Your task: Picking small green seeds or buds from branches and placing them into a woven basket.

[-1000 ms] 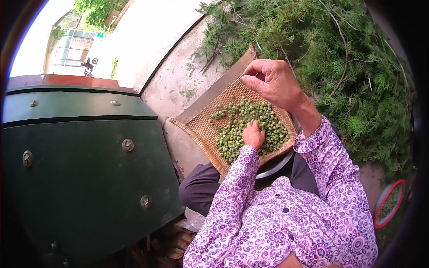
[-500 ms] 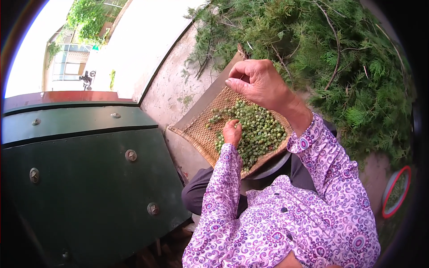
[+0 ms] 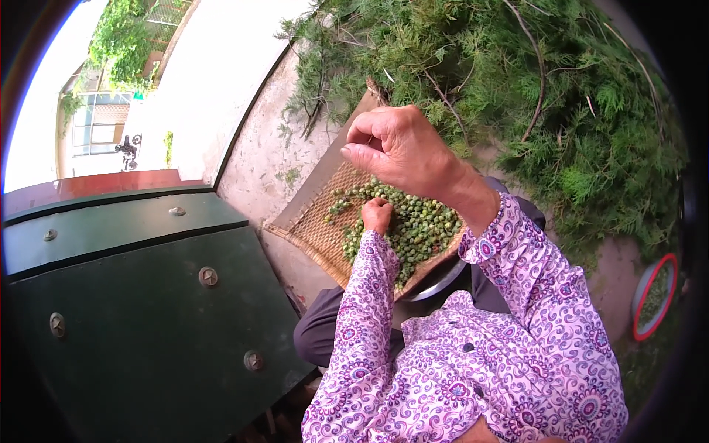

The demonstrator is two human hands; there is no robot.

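A woven wicker tray (image 3: 305,225) lies in front of me, tilted, with small round green cones (image 3: 425,232) heaped over its middle and right part. My left hand (image 3: 377,215) is down among the cones at the left of the heap. Its fingers are bent together, and what they hold, if anything, is hidden. Above the tray's far part I hold up my right hand (image 3: 402,148), with its fingers curled toward the thumb. Whatever may be between those fingertips is too small to make out.
Cut evergreen branches (image 3: 473,81) are piled at the far right. A dark green metal door panel (image 3: 155,317) with round studs takes up the left. Under the tray's near edge shows a metal basin (image 3: 441,284). A red-rimmed round container (image 3: 655,297) stands at the right.
My left hand has closed and turned its fingers down into the cones. The right hand remains raised and curled over the tray. The view has shifted slightly.
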